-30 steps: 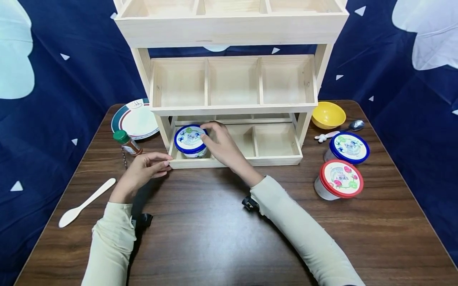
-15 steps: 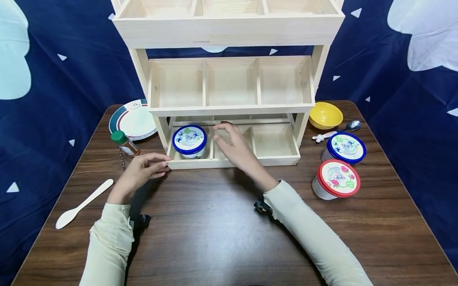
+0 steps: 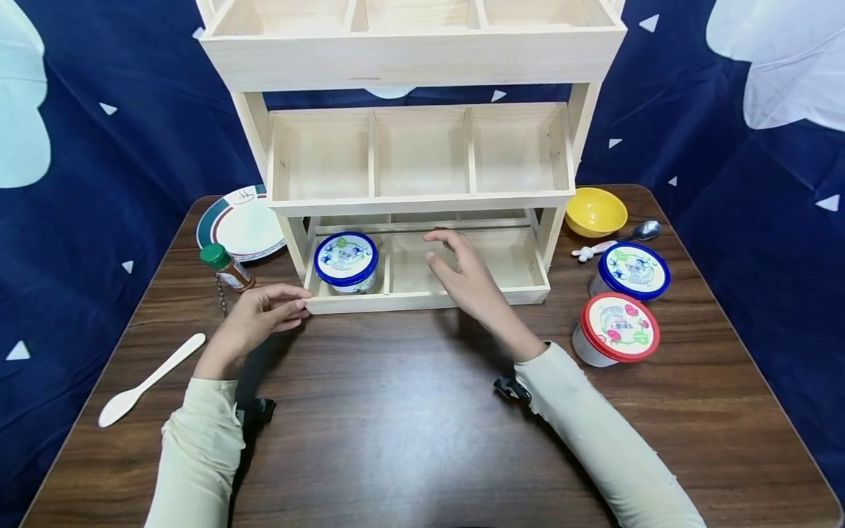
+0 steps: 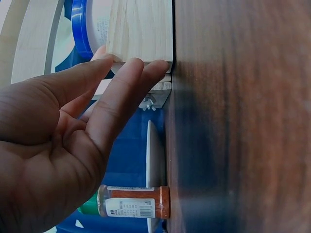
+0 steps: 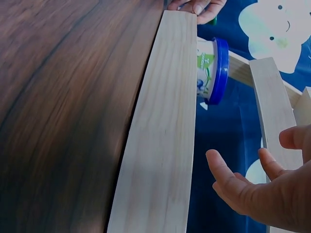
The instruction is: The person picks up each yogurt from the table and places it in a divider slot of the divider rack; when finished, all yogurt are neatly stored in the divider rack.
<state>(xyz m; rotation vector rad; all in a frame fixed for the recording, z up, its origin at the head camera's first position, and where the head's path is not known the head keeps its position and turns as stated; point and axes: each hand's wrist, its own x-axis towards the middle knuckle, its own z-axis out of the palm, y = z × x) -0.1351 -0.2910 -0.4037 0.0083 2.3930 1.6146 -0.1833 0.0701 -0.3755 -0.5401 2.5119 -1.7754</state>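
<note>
A white tub with a blue lid [image 3: 346,259] stands in the left compartment of the bottom wooden tray [image 3: 422,301]. My left hand [image 3: 257,319] touches that tray's front left corner, its fingers nearly straight in the left wrist view. Over the middle and right compartments hovers my right hand [image 3: 470,282], fingers spread and loosely bent, holding nothing. The right wrist view also has this hand [image 5: 267,189] apart from the tub [image 5: 211,70], behind the tray's front board [image 5: 155,126].
Middle [image 3: 422,202] and upper trays [image 3: 409,62] overhang the bottom one. On the right are a yellow bowl [image 3: 596,212], a spoon [image 3: 647,231], another blue-lidded tub [image 3: 634,271] and a red-lidded tub [image 3: 619,328]. Leftward lie plates [image 3: 247,226], a green-capped spice jar [image 3: 227,267] and a white spoon [image 3: 152,380].
My right hand has let go of the blue-lidded tub and moved right, away from it. The tub stays in the left compartment. My left hand keeps its place at the tray corner.
</note>
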